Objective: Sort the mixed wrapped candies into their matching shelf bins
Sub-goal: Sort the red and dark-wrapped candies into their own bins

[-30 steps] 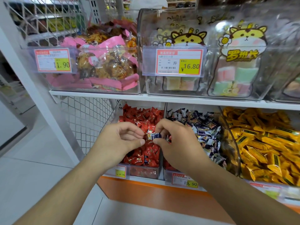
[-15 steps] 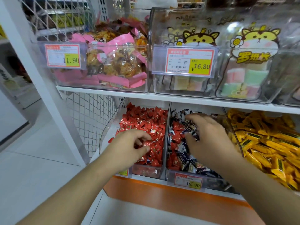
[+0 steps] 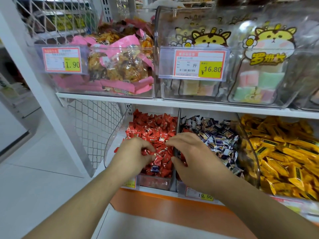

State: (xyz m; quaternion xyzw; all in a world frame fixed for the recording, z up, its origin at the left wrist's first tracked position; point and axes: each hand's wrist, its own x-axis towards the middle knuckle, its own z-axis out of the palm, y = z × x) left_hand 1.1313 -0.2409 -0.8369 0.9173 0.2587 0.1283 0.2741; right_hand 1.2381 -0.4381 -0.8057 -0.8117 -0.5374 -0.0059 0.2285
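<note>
On the lower shelf, a clear bin (image 3: 113,142) is filled with red wrapped candies (image 3: 155,126). One dark blue candy (image 3: 155,168) lies among them near the front. To the right is a bin of dark blue and white candies (image 3: 217,135), with a few red ones showing at its left edge. My left hand (image 3: 133,157) is in the red bin, its fingers curled round a red candy (image 3: 147,151). My right hand (image 3: 195,161) reaches left across the divider (image 3: 174,152). Its fingers are stretched out over the red candies and hold nothing that I can see.
A bin of yellow wrapped bars (image 3: 284,152) stands at the right. The upper shelf (image 3: 189,104) carries clear bins of pink snack packs (image 3: 120,69) and pastel sweets (image 3: 255,80). Price tags (image 3: 200,195) hang at the front, and white wire mesh (image 3: 93,128) closes the left side.
My right hand carried the blue candy to the blue-and-white bin, then came back left over the divider empty. My left hand stayed in the red bin, fingers curled.
</note>
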